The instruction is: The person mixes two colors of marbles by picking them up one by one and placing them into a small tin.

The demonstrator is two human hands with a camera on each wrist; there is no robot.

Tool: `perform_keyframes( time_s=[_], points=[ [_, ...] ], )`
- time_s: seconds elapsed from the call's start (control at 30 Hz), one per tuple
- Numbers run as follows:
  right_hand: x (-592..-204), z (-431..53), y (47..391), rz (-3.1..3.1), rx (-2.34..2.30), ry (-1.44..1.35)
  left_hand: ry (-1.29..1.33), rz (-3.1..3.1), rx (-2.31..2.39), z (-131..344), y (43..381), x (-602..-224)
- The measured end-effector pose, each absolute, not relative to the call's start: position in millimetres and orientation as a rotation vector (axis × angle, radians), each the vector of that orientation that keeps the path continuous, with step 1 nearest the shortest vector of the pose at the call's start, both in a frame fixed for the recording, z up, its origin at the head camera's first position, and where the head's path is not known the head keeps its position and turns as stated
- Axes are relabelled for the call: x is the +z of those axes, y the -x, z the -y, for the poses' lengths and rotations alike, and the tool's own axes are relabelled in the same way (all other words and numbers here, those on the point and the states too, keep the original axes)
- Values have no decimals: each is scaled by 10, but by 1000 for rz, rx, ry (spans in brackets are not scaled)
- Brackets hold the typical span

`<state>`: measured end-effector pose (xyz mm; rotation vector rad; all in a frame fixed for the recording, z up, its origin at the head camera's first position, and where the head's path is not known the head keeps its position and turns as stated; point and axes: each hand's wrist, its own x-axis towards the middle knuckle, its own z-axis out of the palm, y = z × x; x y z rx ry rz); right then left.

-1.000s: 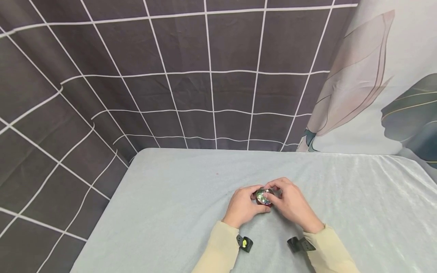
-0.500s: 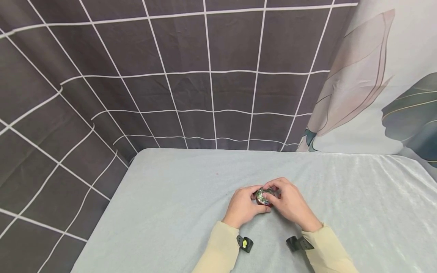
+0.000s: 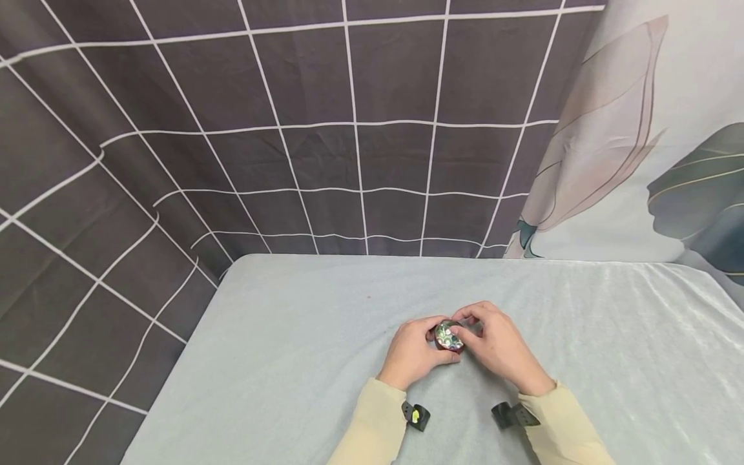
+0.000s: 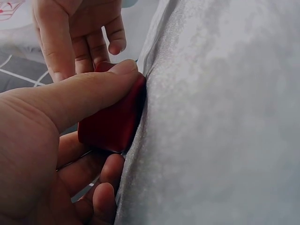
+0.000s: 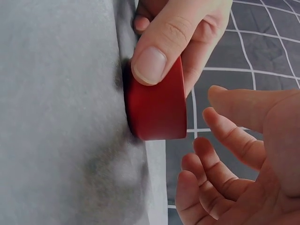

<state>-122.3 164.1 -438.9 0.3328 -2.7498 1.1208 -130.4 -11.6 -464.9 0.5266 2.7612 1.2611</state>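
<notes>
A short, round red container (image 3: 446, 337) with a glittering, multicoloured top stands on the pale cloth. My left hand (image 3: 409, 352) grips it from the left, thumb along the near side and fingers around the far side. The smooth red wall (image 5: 159, 112) shows beneath the left thumb in the right wrist view. My right hand (image 3: 501, 352) hovers at the top, thumb and fingers loosely bent. Its thumb overlaps the shiny top in the head view, while the right wrist view shows a small gap between its fingertips (image 5: 216, 96) and the container.
Pale velvety cloth (image 3: 290, 361) covers the table. Behind and to the left hangs a dark curtain (image 3: 314, 155) with a white grid; a leaf-patterned curtain (image 3: 616, 194) hangs at the right. Each wrist wears a black strap, one of them a strap with a yellow mark (image 3: 415, 416).
The right hand has shifted slightly right and its thumb has drawn back, uncovering more of the shiny top. The left hand keeps its grip in place.
</notes>
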Motion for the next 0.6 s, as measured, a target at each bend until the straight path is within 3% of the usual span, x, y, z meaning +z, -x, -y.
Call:
perform_keyframes(
  time_s=[0.37,0.6],
  points=[
    [-4333,-1682,1204,2758,1121,-313,-497,-2769,1220,144,1286,-4611],
    [-4315,-1770,1193,2743,1081,-312,-331,-2683,1373,235,1297,-4501]
  ],
)
